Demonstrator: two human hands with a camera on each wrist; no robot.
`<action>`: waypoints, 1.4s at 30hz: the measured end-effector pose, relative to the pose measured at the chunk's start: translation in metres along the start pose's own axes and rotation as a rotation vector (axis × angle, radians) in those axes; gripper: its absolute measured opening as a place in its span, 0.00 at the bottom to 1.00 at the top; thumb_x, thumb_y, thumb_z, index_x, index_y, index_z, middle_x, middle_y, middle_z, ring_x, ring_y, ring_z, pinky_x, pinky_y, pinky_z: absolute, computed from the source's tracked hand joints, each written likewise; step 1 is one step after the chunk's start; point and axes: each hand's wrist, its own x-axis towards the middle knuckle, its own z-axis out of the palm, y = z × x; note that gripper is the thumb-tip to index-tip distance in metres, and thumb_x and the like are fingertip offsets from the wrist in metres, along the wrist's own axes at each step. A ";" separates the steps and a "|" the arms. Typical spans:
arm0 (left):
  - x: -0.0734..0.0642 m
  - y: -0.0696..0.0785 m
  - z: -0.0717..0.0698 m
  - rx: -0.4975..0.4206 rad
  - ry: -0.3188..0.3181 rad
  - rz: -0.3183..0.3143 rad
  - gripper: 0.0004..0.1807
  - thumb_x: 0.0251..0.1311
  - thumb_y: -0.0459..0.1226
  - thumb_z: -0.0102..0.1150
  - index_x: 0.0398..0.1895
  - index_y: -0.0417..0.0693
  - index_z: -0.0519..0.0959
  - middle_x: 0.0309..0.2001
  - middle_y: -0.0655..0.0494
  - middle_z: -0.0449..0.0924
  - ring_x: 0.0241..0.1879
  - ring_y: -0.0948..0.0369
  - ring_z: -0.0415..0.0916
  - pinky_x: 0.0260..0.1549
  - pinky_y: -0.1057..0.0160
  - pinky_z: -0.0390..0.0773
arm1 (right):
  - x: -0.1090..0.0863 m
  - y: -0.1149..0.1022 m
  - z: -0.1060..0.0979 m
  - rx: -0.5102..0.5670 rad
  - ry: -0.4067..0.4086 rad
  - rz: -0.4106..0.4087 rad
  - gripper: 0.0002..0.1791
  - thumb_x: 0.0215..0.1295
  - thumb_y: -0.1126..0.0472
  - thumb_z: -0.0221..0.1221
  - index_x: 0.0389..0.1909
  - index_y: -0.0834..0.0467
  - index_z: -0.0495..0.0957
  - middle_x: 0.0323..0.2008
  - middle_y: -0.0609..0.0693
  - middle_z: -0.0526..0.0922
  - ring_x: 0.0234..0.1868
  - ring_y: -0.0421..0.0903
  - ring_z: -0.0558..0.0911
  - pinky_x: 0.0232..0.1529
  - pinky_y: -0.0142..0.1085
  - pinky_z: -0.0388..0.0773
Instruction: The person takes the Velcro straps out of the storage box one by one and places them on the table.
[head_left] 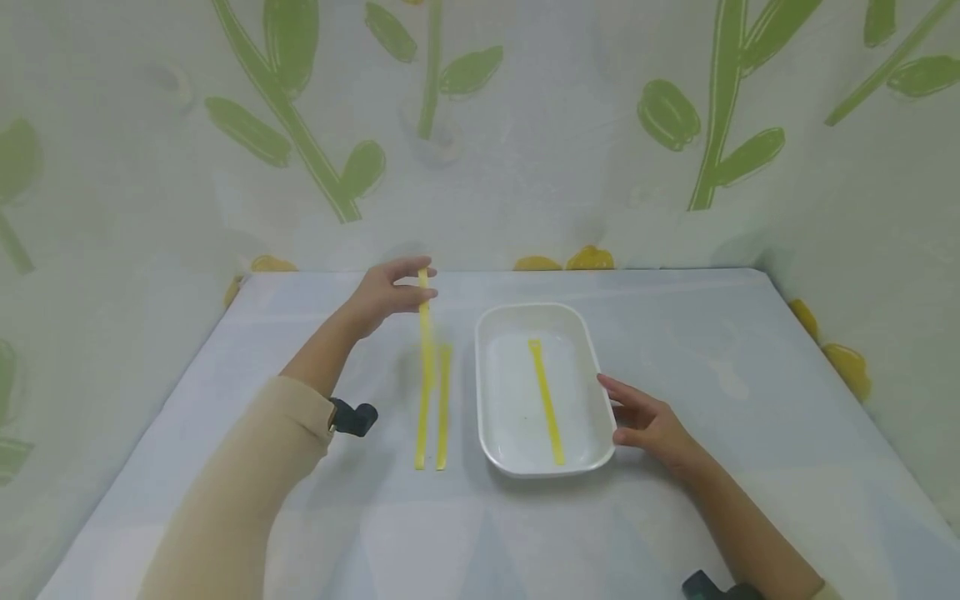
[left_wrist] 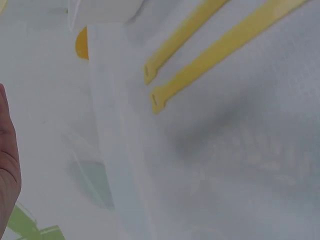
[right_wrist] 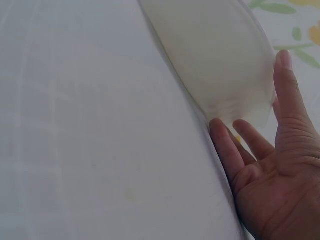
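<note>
My left hand [head_left: 386,296] pinches the upper end of a yellow slotted cable strap [head_left: 425,321], which hangs down above the table. Beneath it lie two more: the left strap [head_left: 422,429] and the right strap [head_left: 442,408], side by side. Their widened, slotted heads show in the left wrist view, on the nearer strap [left_wrist: 215,56] and the other strap [left_wrist: 185,35]. Another yellow strap [head_left: 547,404] lies lengthwise inside the white tray [head_left: 491,446]. With extended fingers, my right hand [head_left: 652,425] touches the tray's right side; the right wrist view shows fingertips against its outer wall [right_wrist: 215,55].
The tray stands on a pale cloth-covered table [head_left: 697,333], right of the loose straps. Behind the table rises a pale wall covering [head_left: 525,183] with green leaf prints. Each wrist carries a dark camera mount, such as the left mount [head_left: 352,417].
</note>
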 end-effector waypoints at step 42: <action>-0.040 -0.097 0.012 0.352 -0.091 -0.229 0.38 0.47 0.33 0.70 0.65 0.47 0.68 0.55 0.46 0.72 0.50 0.51 0.71 0.51 0.55 0.74 | 0.000 -0.003 -0.001 0.001 0.010 0.025 0.38 0.57 0.67 0.64 0.69 0.56 0.61 0.60 0.29 0.70 0.52 0.35 0.79 0.46 0.31 0.78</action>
